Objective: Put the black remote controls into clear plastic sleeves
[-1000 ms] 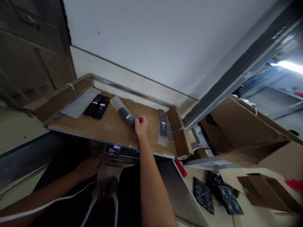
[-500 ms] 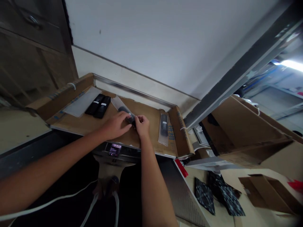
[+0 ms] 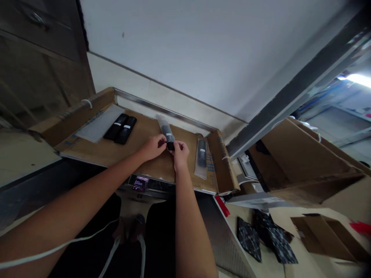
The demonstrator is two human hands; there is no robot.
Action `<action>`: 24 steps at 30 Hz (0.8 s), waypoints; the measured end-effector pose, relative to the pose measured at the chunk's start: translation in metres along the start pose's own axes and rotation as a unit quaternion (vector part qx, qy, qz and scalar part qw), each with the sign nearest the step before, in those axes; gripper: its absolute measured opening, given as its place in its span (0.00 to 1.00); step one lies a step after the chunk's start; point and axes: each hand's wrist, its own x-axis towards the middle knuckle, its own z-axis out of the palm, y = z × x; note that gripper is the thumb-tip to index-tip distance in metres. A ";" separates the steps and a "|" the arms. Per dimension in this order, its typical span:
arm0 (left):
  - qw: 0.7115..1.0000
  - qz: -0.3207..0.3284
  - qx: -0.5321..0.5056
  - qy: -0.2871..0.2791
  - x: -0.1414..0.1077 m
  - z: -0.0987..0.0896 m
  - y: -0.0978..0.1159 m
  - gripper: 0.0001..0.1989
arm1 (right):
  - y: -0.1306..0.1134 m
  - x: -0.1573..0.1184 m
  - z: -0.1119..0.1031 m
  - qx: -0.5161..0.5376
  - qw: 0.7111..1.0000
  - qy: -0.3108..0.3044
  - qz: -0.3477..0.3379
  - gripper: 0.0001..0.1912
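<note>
Between my hands is a black item in a clear sleeve (image 3: 165,129), its black end toward me and the sleeve's far end pointing to the back edge. My left hand (image 3: 155,146) pinches the left side of that near end. On the right side, my right hand (image 3: 180,152) grips the same end. Two bare black items (image 3: 125,130) with white labels lie side by side to the left, next to a stack of clear sleeves (image 3: 100,125). Another sleeved black item (image 3: 201,154) rests at the right. All lie on a cardboard-lined tray (image 3: 145,133).
A lit phone (image 3: 140,183) sits below the tray's front edge. Right of the tray are a large open cardboard box (image 3: 307,154), black patterned bags (image 3: 249,237), a smaller carton (image 3: 327,235) and a red strip (image 3: 222,205). A white cable crosses my lap.
The sleeved item has turned more upright and moved right. My left hand has closed in on its near end from above the sleeve; my right hand has shifted slightly right.
</note>
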 end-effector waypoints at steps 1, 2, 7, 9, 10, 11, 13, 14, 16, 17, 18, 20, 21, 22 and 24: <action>1.000 -0.009 -0.002 0.004 0.000 0.000 -0.001 0.04 | -0.001 -0.002 0.001 -0.003 1.000 -0.004 -0.002 0.15; 1.000 -0.016 -0.002 0.009 0.001 0.000 -0.002 0.04 | -0.003 -0.003 0.001 -0.006 1.000 -0.007 -0.003 0.16; 0.998 -0.043 -0.038 0.029 0.001 -0.001 -0.004 0.05 | -0.010 -0.009 0.001 0.042 0.998 -0.052 0.018 0.18; 0.997 -0.051 -0.052 0.039 0.001 -0.001 -0.006 0.05 | -0.012 -0.011 0.000 0.072 0.994 -0.083 0.030 0.19; 0.996 -0.054 -0.051 0.044 0.001 -0.001 -0.007 0.05 | -0.013 -0.012 -0.001 0.081 0.991 -0.098 0.033 0.20; 0.996 -0.057 -0.045 0.050 0.001 -0.001 -0.008 0.05 | -0.013 -0.013 -0.002 0.084 0.990 -0.110 0.035 0.21; 0.995 -0.064 -0.035 0.062 0.001 -0.002 -0.009 0.05 | -0.012 -0.014 -0.004 0.076 0.988 -0.126 0.034 0.23; 0.995 -0.066 -0.034 0.067 0.001 -0.003 -0.009 0.05 | -0.012 -0.014 -0.004 0.069 0.988 -0.132 0.033 0.23; 0.994 -0.073 -0.034 0.077 0.002 -0.005 -0.009 0.05 | -0.010 -0.014 -0.005 0.052 0.988 -0.139 0.030 0.24; 0.993 -0.078 -0.035 0.081 0.002 -0.006 -0.008 0.05 | -0.010 -0.014 -0.005 0.043 0.988 -0.142 0.029 0.24; 0.993 -0.081 -0.038 0.082 0.002 -0.007 -0.007 0.05 | -0.010 -0.014 -0.005 0.033 0.989 -0.145 0.029 0.24; 0.992 -0.082 -0.042 0.082 0.002 -0.008 -0.006 0.04 | -0.010 -0.014 -0.004 0.013 0.989 -0.147 0.028 0.24; 0.993 -0.079 -0.043 0.080 0.001 -0.009 -0.006 0.04 | -0.010 -0.014 -0.004 0.006 0.989 -0.147 0.027 0.24; 0.993 -0.075 -0.045 0.076 0.001 -0.009 -0.006 0.04 | -0.010 -0.014 -0.003 0.003 0.989 -0.146 0.026 0.24; 0.994 -0.067 -0.050 0.070 0.001 -0.009 -0.006 0.04 | -0.010 -0.014 -0.003 0.010 0.989 -0.145 0.024 0.25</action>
